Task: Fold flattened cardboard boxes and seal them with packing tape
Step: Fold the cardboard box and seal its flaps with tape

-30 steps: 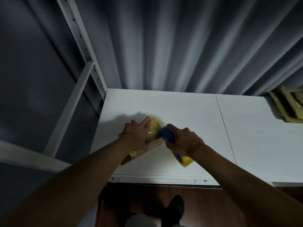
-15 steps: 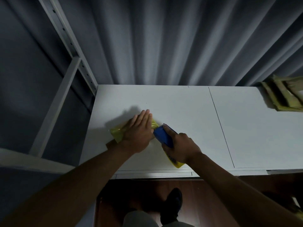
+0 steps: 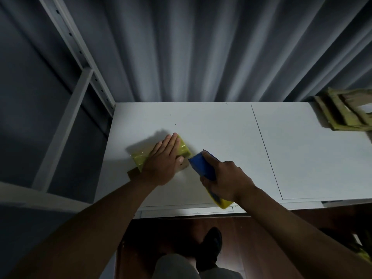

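Left hand (image 3: 164, 164) flat on taped box (image 3: 184, 149); right hand (image 3: 227, 181) fingers grip tape dispenser (image 3: 201, 165).

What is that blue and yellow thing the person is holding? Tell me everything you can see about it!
It looks like a tape dispenser, held in the right hand. The front part is blue and looks like plastic; the back end, sticking out below the hand near the table edge, is yellow. The fingers are curled around its middle, hiding that part. It lies slanted, its blue tip close to the small box wrapped in yellow tape. No tape roll can be made out.
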